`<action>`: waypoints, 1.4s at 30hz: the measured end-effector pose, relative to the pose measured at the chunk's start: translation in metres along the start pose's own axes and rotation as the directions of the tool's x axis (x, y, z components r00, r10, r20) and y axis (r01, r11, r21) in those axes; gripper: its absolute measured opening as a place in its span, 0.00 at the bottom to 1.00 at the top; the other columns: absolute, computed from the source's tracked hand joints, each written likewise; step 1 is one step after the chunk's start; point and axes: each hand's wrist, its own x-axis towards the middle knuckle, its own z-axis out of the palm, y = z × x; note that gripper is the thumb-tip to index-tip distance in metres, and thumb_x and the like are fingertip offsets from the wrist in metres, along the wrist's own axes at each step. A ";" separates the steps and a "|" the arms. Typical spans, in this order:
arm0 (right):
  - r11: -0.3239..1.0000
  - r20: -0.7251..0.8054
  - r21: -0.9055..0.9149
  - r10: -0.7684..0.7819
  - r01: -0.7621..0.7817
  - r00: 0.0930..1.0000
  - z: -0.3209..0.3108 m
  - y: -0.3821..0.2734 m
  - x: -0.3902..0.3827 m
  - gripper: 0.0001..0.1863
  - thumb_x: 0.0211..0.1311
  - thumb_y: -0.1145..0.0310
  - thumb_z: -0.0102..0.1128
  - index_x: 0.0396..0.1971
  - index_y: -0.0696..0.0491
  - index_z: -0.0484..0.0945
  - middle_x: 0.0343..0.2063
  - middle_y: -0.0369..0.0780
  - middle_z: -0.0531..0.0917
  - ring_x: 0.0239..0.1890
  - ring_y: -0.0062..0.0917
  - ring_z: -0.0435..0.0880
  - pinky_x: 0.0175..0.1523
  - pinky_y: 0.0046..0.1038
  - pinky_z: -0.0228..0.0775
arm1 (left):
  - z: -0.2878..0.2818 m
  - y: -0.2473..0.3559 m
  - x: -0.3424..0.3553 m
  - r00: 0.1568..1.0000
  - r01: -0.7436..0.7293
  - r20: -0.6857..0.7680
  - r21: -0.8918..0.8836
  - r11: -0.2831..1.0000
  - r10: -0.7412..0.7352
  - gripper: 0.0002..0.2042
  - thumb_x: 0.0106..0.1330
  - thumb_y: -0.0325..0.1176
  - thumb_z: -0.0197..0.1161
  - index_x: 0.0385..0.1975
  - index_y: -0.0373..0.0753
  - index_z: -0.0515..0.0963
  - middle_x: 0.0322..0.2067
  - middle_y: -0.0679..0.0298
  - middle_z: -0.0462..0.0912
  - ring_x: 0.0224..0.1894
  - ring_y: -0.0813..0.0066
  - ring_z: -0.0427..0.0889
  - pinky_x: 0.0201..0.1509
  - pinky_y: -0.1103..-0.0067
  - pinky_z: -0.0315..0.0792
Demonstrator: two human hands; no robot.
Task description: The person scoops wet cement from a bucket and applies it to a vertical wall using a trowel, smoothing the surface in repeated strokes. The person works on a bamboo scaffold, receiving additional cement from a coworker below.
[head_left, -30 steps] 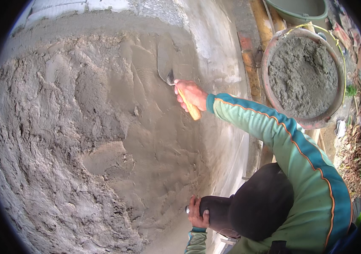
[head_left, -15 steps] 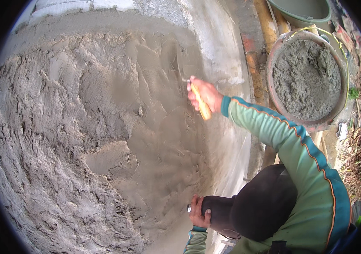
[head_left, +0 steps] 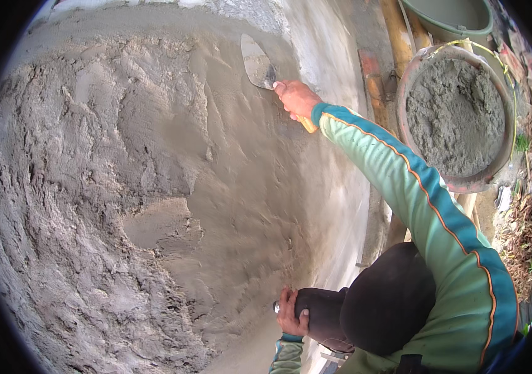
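My right hand (head_left: 298, 100) is closed round the yellow handle of a trowel (head_left: 257, 62). Its grey, leaf-shaped blade lies flat-on to view over wet mortar (head_left: 247, 143), near the upper right of the coated wall; whether it touches cannot be told. Low in the picture, my left hand (head_left: 292, 313) has its fingers curled beside a dark cap (head_left: 390, 299). A small silver end (head_left: 276, 306) sticks out past these fingers; the rest of that thing is hidden. The mortar is smooth near the trowel and rough toward the left.
To the right stands a round tub (head_left: 401, 103) of grey mortar, with a yellow strap over its rim. Behind it is a green basin (head_left: 491, 19). Bamboo poles (head_left: 397, 31) run beside the tub, and dry leaves (head_left: 521, 240) cover the ground at far right.
My right hand has moved farther up with the trowel, whose blade has turned from edge-on to showing its broad face. My left hand stays almost where it was.
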 end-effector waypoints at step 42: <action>0.685 -0.257 0.599 -0.327 0.415 0.909 -0.004 -0.013 -0.095 0.16 0.77 0.57 0.59 0.55 0.50 0.77 0.35 0.35 0.79 0.29 0.19 0.79 0.34 0.26 0.76 | 0.007 -0.016 0.001 0.998 -0.064 -0.030 -0.076 0.995 0.061 0.31 0.65 0.48 0.63 0.60 0.28 0.80 0.67 0.39 0.75 0.61 0.40 0.82 0.67 0.59 0.75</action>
